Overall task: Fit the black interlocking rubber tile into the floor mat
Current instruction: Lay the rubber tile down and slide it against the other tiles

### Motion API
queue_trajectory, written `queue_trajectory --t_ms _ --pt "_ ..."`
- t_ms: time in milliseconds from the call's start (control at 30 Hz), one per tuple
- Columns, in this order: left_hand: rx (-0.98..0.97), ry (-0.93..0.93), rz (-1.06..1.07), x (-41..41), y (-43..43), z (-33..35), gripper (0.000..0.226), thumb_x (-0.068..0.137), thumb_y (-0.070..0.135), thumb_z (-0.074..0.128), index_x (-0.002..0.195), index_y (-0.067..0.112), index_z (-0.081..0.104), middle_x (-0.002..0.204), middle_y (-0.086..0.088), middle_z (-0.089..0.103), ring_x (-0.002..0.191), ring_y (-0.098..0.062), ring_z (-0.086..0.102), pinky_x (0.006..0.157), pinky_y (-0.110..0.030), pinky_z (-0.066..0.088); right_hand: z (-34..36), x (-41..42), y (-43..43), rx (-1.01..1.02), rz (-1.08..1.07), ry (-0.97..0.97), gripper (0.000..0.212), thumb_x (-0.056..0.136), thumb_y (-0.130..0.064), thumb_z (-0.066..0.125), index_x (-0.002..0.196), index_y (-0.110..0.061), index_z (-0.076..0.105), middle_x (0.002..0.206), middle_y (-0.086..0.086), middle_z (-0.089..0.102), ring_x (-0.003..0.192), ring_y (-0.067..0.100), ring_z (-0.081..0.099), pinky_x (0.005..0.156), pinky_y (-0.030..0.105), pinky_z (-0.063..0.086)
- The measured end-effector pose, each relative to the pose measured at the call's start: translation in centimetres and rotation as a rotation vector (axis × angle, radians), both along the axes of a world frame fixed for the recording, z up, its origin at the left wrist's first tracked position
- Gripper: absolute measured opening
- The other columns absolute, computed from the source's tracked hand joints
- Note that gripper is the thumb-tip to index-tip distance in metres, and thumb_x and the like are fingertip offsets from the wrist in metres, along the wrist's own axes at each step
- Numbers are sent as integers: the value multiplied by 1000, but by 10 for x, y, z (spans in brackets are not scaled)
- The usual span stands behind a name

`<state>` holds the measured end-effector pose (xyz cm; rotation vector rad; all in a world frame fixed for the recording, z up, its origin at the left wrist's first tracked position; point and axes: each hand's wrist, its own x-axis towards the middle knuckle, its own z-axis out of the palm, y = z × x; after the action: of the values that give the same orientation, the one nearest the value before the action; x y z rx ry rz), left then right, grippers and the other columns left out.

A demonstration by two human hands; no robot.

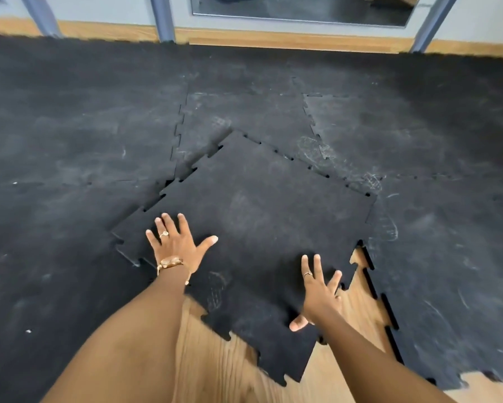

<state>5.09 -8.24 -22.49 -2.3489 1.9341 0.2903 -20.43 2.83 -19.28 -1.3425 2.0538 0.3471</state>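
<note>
Tile skewed over the mat gap, both hands flat on it

Tile [261, 228], black rubber with puzzle-tooth edges, lies rotated out of line with the floor mat [70, 126]. Its far and left corners overlap the laid mat pieces; its near corner sits over bare wooden floor [215, 359] showing in the open gap. Not seated: teeth on the right edge are apart from the matching mat teeth, with a wedge of wood visible between them.

Left hand [177, 245] rests palm down on the tile's left part, fingers spread, nothing gripped; ring on one finger, bracelet [170, 262] at the wrist. Right hand [317, 295] lies open on the tile near its right toothed edge, fingers splayed, thumb pointing back toward the person, ring on one finger. Cannot tell if the outer fingers hook the edge; looks like flat contact, not a grasp.

Mat surface dusty with pale scuffs and shoe prints. Far side: wooden skirting [273, 42], grey wall, grey posts [163, 16], bottom edge of a mirror [302, 10].
</note>
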Motion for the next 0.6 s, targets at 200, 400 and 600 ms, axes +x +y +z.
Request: queue_trajectory --t_ms 200,400,600 --pt "-30 -11 80 24 -44 3 136 51 102 19 154 15 10 156 -25 15 145 -41 3 113 -61 3 -10 0 11 -94 -162 3 146 69 -25 88 144 -27 -37 155 7 -37 146 37 -22 118 54 15" --pt "144 -52 13 35 -73 18 154 34 105 31 155 17 -6 151 -23 23 142 -41 18 117 -53 10 -12 3 10 -84 -302 26 147 69 -25 88 141 -24 -40 148 28 -40 144 50 -16 120 49 9" --pt "194 -205 -22 24 -68 39 148 39 102 33 155 16 0 146 -22 34 133 -37 38 106 -45 36 -15 1 -2 27 -275 57 146 69 -28 88 144 -23 -37 148 31 -39 145 53 1 119 51 10"
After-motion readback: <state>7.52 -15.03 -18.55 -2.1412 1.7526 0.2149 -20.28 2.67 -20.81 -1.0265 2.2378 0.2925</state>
